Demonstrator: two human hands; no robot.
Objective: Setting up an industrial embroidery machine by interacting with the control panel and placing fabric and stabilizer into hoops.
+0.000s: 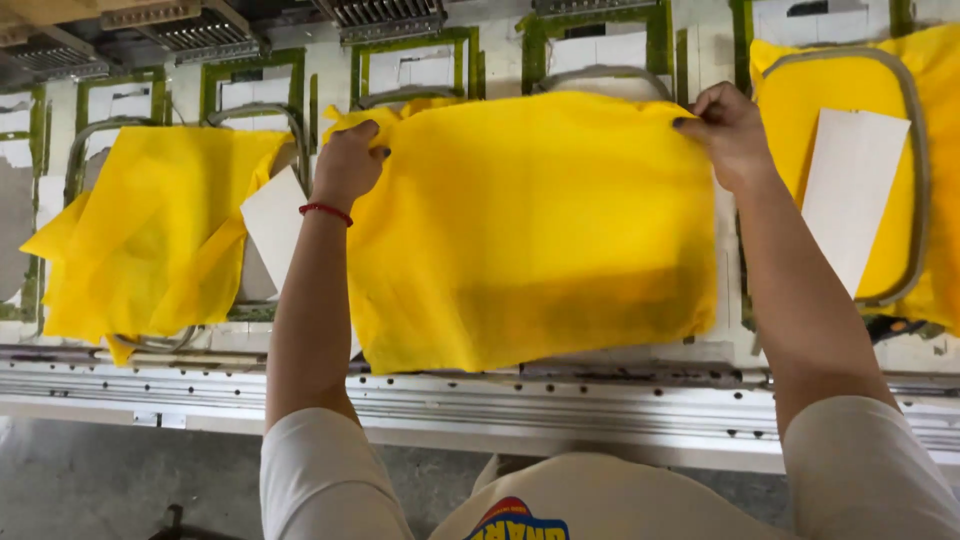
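Across the machine bed [600, 400], left hand [347, 165] and right hand [730, 130] pinch the yellow cloth's [530, 230] top corners.

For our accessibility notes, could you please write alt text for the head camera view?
A person's left hand and right hand grip the top corners of a yellow fabric piece spread over a grey hoop frame on a long machine bed. Similar yellow pieces lie left and right, each beside a white paper sheet.

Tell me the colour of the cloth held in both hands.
Plain bright yellow cloth, no pattern, pinched by left hand and right hand; head view.
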